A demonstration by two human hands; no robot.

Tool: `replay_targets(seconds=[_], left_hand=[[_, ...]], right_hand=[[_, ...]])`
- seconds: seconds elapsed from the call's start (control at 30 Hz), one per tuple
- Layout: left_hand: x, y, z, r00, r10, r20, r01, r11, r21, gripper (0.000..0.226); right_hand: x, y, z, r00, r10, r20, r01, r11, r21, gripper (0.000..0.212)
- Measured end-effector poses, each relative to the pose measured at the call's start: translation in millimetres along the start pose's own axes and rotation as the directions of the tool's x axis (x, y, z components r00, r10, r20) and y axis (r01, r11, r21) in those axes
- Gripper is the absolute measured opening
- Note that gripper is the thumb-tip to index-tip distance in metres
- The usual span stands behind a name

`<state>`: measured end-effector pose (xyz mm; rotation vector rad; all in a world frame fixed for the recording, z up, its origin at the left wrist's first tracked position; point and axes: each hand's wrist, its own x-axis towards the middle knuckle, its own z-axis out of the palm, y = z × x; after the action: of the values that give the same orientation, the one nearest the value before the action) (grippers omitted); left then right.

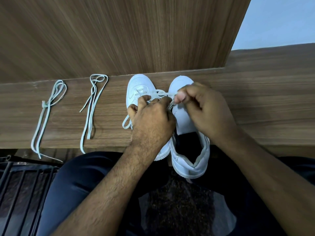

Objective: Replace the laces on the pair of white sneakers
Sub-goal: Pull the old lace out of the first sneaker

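Observation:
Two white sneakers stand side by side on a wooden ledge, toes pointing away from me. The left sneaker (138, 87) has a white lace (159, 94) threaded near its toe, and my left hand (151, 120) covers its middle while pinching that lace. My right hand (202, 108) hovers over the right sneaker (185, 120) and pinches the same lace between thumb and fingers. A loop of the lace (126, 122) hangs off the left sneaker's left side. The right sneaker shows no lace and its opening is visible.
Two loose pale laces lie on the ledge (255, 103) to the left: a knotted one (46, 114) at far left and an untied one (91, 108) beside it. A wooden panel (119, 34) rises behind. My dark-trousered legs and a metal rack (22, 189) are below.

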<state>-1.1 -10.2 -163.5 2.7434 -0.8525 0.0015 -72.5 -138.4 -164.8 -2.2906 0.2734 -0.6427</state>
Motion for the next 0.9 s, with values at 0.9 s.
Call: replay_targets(seconds=[0.9], left_hand=[[1.0, 0.5, -2.0, 1.000, 0.009, -0.006, -0.008, 0.999, 0.033, 0.039]], right_hand=[[0.6, 0.1, 5.2, 0.982, 0.139, 0.129, -0.179, 0.906, 0.384, 0.022]])
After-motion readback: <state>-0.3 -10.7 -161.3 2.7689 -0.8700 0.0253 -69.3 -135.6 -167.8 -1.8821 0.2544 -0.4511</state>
